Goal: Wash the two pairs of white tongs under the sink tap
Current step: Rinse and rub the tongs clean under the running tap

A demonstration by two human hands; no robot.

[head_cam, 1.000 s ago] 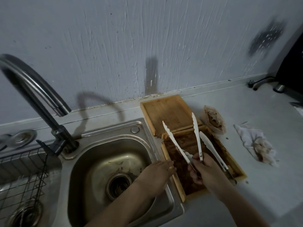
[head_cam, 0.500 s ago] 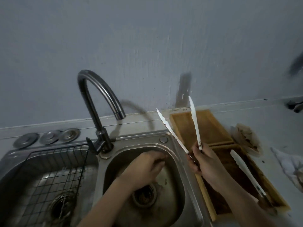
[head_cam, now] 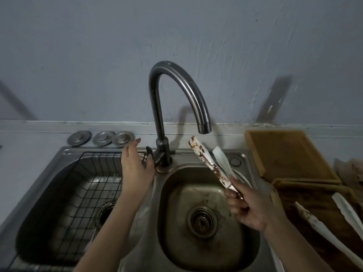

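Note:
My right hand (head_cam: 249, 207) grips one pair of white tongs (head_cam: 206, 160) by the hinge end, over the right sink basin (head_cam: 176, 222). Its two arms point up and left, their brown-stained tips just below the spout of the curved tap (head_cam: 176, 89). No water is running. My left hand (head_cam: 135, 167) is open beside the tap's black lever (head_cam: 149, 152), fingers spread, thumb touching or nearly touching it. The second pair of white tongs (head_cam: 322, 228) lies in a dirty wooden tray (head_cam: 294, 195) at the right.
The left basin holds a black wire rack (head_cam: 82, 185). Three metal drain covers (head_cam: 102, 137) sit on the ledge behind it. A wooden tray (head_cam: 284, 152) lies upside right of the sink, with crumpled wrappers (head_cam: 351, 169) at the far right edge.
My right hand carried the tongs left from above the tray to under the spout. My left hand left the right basin and rose to the tap lever. The view shifted left.

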